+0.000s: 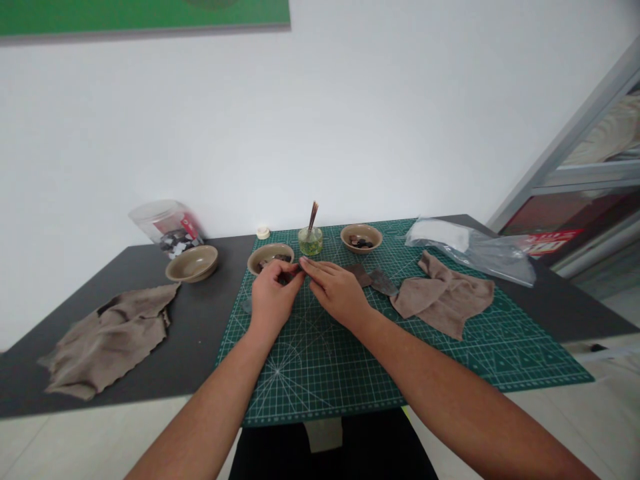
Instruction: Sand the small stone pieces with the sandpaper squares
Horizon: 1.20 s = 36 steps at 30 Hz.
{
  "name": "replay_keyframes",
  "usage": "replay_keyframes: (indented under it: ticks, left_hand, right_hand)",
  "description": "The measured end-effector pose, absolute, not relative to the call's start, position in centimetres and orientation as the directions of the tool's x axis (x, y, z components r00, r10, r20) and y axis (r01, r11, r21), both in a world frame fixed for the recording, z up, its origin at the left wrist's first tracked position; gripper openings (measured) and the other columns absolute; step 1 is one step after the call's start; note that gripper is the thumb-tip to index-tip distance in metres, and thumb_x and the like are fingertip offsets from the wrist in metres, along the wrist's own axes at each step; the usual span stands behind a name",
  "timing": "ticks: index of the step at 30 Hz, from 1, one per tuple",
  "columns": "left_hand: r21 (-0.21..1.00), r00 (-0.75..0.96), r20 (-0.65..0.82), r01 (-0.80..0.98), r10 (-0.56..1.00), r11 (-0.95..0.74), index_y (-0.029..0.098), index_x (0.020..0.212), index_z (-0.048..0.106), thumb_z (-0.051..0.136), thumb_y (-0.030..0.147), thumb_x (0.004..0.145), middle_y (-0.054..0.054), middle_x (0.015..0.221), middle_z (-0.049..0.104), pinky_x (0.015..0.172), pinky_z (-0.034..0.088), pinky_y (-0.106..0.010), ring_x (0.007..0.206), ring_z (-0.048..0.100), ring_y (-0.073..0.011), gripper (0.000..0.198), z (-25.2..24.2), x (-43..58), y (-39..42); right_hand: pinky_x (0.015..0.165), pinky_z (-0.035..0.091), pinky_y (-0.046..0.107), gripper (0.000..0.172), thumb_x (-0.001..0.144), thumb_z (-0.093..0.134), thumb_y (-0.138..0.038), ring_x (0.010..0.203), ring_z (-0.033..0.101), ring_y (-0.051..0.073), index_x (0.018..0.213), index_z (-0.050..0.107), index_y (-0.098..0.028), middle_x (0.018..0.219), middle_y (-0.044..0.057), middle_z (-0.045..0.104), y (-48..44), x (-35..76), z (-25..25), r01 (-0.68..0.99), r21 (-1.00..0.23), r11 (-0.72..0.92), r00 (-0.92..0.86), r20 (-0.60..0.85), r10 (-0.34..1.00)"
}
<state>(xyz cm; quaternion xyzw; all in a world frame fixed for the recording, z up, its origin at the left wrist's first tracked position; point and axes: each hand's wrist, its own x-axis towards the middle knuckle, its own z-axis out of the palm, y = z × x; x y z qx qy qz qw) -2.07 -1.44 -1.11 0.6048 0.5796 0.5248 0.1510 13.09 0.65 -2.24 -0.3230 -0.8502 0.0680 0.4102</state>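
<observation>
Forearms [200, 407] lead to the left hand [274, 297] and right hand [340, 290], pinched together on a small dark piece [299, 268], bowl [265, 249] just beyond the left.

Bare forearms [425, 363] angled inward, bent fingers [324, 271] meeting

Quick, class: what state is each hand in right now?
Left hand: closed, apparently holding a small dark piece.
Right hand: at the same piece; whether it grips cannot be told.
</observation>
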Motion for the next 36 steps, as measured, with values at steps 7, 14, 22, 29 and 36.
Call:
replay_keyframes:
  ticks: [7,14,22,29,36]
  left_hand:
    - [0.773,-0.230,0.495,0.558,0.838,-0.304,0.018,0.075,0.065,0.068,0.036,0.076,0.000,0.075,0.067,0.065,0.045,-0.026,0.068,0.059,-0.0144,0.018,-1.4,-2.0,-1.6]
    - [0.718,-0.214,0.568,0.600,0.795,-0.352,0.019,0.072,0.064,0.067,0.029,0.078,0.001,0.072,0.064,0.065,0.044,-0.026,0.067,0.058,-0.0138,0.012,-1.3,-1.9,-1.7]
    - [0.749,-0.232,0.566,0.545,0.791,-0.376,0.019,0.071,0.062,0.068,0.030,0.078,0.001,0.074,0.066,0.067,0.045,-0.027,0.069,0.059,-0.0141,0.015,-1.7,-1.8,-1.7]
    - [0.804,-0.236,0.520,0.460,0.821,-0.377,0.019,0.072,0.061,0.069,0.030,0.077,0.000,0.076,0.066,0.069,0.047,-0.028,0.072,0.060,-0.0149,0.014,-1.8,-1.6,-1.8]
    - [0.786,-0.273,0.573,0.449,0.773,-0.425,0.020,0.072,0.060,0.070,0.031,0.077,-0.001,0.079,0.065,0.076,0.051,-0.030,0.080,0.063,-0.0167,0.016,-1.4,-1.5,-2.0]
  right_hand:
    - [0.096,0.053,0.036,0.041,0.091,0.046,-0.012,0.110,0.065,0.021,0.130,0.059,-0.018,0.127,0.008,0.064,0.0,12.8,-1.7,0.603,-0.393,0.694,-0.410,0.593,0.693]
    - [0.097,0.052,0.033,0.042,0.092,0.046,-0.012,0.114,0.063,0.020,0.133,0.055,-0.015,0.131,0.010,0.061,-0.5,12.7,-1.6,0.589,-0.374,0.717,-0.438,0.598,0.672]
    - [0.099,0.049,0.032,0.044,0.092,0.045,-0.012,0.117,0.061,0.018,0.135,0.054,-0.019,0.131,0.008,0.061,-0.5,12.7,-1.8,0.529,-0.432,0.730,-0.402,0.630,0.664]
    - [0.094,0.051,0.029,0.043,0.092,0.046,-0.017,0.106,0.066,0.017,0.134,0.055,-0.020,0.121,0.006,0.068,-0.6,12.8,-2.0,0.485,-0.538,0.689,-0.332,0.616,0.715]
    - [0.074,0.053,0.027,0.029,0.090,0.048,-0.019,0.078,0.070,0.017,0.110,0.070,-0.023,0.091,0.000,0.076,-0.6,12.4,-1.9,0.387,-0.718,0.578,-0.327,0.479,0.815]
